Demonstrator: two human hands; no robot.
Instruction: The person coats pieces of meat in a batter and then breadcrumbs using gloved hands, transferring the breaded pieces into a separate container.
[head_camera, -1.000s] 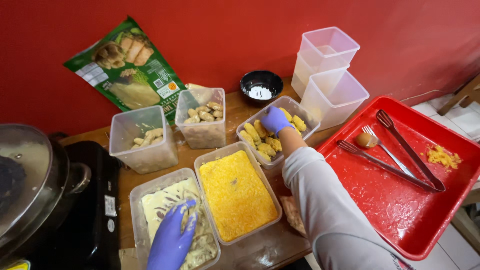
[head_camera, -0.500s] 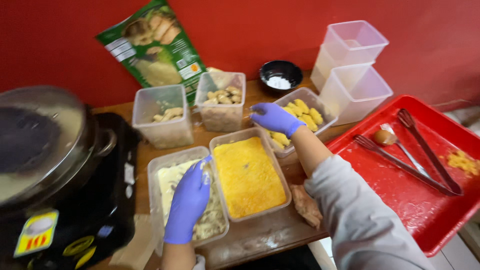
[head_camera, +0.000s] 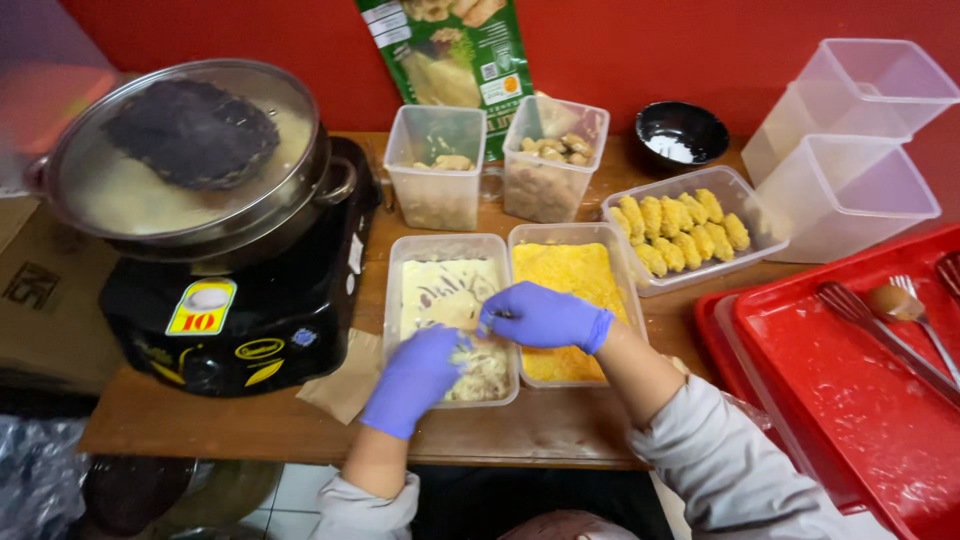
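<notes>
Both my hands wear purple gloves. My left hand (head_camera: 415, 375) reaches into a clear tub of pale batter (head_camera: 447, 240), fingers curled under a batter-coated lump (head_camera: 448, 312). My right hand (head_camera: 540, 315) comes across from the right, and its fingertips pinch the same lump over the batter. Right beside it stands a tub of yellow breadcrumbs (head_camera: 565, 232). Further right, a tub (head_camera: 700, 278) holds a row of breaded pieces (head_camera: 680, 225).
Two tall tubs (head_camera: 437, 190) (head_camera: 553, 185) of uncoated pieces stand behind, with a green bag (head_camera: 455, 50) and a black bowl (head_camera: 680, 135). A lidded pot (head_camera: 190, 150) sits on a black cooker (head_camera: 240, 320) at left. A red tray (head_camera: 850, 400) with tongs and stacked empty tubs (head_camera: 850, 130) are at right.
My right hand has left the tub of breaded pieces and come over to the batter tub beside my left hand. The view has swung left, showing more of the pot and cooker.
</notes>
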